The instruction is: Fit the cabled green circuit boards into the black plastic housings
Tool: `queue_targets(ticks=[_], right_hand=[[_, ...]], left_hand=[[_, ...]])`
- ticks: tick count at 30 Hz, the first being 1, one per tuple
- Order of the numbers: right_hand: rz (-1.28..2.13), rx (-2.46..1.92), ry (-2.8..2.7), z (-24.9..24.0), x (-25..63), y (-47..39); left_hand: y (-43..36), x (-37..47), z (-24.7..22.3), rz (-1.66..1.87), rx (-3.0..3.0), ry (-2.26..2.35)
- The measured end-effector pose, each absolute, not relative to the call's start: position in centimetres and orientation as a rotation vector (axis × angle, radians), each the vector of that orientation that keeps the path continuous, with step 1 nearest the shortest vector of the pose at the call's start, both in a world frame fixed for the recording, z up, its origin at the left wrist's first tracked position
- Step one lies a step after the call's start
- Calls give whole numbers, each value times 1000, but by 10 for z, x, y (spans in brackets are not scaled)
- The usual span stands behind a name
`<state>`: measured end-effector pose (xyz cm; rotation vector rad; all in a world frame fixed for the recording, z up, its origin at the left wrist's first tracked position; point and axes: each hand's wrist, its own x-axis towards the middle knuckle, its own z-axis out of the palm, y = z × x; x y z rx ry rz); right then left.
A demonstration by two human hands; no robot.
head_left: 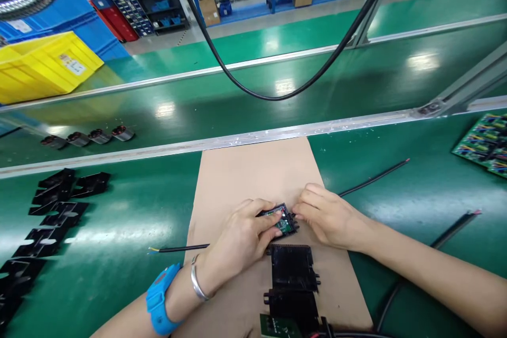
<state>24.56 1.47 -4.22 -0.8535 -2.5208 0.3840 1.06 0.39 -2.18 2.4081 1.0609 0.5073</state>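
My left hand (247,229) is closed on a small black plastic case (292,226) with a green circuit board (283,226) inside, its thumb and forefinger pressing on the board. At the case's right end, the fingers of my right hand (327,215) pinch a black cable (374,178) that runs out to the right past the hand. The pinched end of the cable is mostly hidden by my fingers. Just below lie two more black cases (292,266) in a column on the cardboard sheet (253,171). A loose green circuit board (279,326) sits at the bottom edge.
Black bent plates (53,222) lie in a row at the left. Several metal cylinders (100,136) stand behind the metal rail (253,136). Wired circuit boards (485,142) are at the far right. A black cable (273,98) hangs down ahead; a yellow bin (43,71) is back left.
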Motion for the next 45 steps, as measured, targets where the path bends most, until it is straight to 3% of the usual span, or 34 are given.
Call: queue_targets(ticks=[9,16,22,29,37,45], right_hand=[[358,-911,-2502,-40,241,10],[397,-944,-2490,-36,243,8],[328,-946,-2503,-36,242,8],[303,-948,-2510,-35,237,7],[355,-983,-2496,-20,245,5],[338,-1043,-2654,6,190,-27]], left_hand=[[0,9,-19,517,2590,1057],[0,13,-7,126,2780,1031],[-6,15,-2,285,2787,956],[-14,23,-2,81,2770,943],[12,-16,26,374,2343,1099],[-13,-26,-4,445,2294,1283]])
